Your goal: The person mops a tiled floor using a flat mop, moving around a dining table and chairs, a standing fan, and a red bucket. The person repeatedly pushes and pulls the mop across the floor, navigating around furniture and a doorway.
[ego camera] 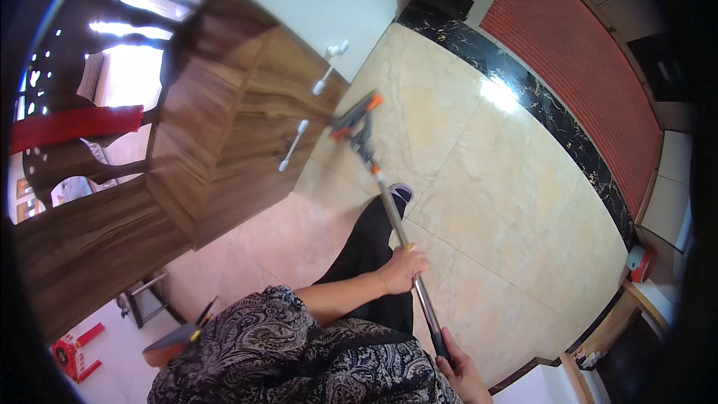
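My left hand [405,269] is closed around the middle of a mop's metal pole [395,219]. Lower in the picture, my right hand [459,367] grips the dark handle end [441,345] of the same pole. The pole slants up and left to a grey and orange mop head [357,116], slightly blurred, beside the lower edge of a wooden cabinet [269,106]. Whether the head touches the floor or the cabinet, I cannot tell. One shoe [401,193] shows on the tiled floor [482,179] close to the pole.
White handles [293,145] stick out from the cabinet and a white door [331,5]. A black marble strip [538,95] borders the floor, with a red mat [578,62] beyond. At lower left are a metal-framed stool [140,298] and a red plastic object [72,356].
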The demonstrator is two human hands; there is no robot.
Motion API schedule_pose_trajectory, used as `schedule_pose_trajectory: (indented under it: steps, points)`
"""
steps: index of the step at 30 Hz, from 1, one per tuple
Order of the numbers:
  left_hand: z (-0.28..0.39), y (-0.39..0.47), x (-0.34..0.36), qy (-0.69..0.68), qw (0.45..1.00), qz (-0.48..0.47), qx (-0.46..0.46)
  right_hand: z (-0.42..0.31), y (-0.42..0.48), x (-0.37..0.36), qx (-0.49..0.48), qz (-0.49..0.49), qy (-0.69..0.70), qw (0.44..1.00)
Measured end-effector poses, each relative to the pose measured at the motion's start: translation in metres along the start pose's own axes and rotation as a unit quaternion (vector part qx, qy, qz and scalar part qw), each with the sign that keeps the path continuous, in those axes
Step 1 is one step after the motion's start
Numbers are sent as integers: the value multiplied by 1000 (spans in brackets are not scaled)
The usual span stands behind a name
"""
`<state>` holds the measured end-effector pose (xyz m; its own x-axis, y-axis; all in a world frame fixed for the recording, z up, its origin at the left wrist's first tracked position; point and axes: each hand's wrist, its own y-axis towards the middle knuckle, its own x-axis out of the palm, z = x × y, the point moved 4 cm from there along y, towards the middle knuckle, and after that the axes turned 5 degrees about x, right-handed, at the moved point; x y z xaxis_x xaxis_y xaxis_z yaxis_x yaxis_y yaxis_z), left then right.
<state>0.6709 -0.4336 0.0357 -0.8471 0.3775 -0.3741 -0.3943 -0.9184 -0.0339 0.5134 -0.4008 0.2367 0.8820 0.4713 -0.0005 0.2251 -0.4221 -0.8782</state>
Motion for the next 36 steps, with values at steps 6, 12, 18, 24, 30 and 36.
schedule_pose_trajectory:
  steps: [6, 12, 18, 24, 30, 36]
  points:
    - [5, -62, 6, -45, 994, -70, -74, 16, 8, -16, -2, -142, -245, 959]
    - [-14, 60, -4, -11, 982, 166, -92, -118, 47, -91, -24, 57, -504, 861]
    - [-11, 203, -54, 24, 947, 317, -55, -214, 79, -156, -166, 185, -391, 886]
    - [-27, 302, -65, 41, 964, 263, -11, -210, 97, -190, -249, 227, -300, 893]
    - [-124, 354, -114, 265, 953, -146, 19, -182, 189, -82, -172, 257, -158, 938]
    - [-168, 316, -113, 298, 912, -280, -19, -120, 189, -36, -132, 263, -186, 937]
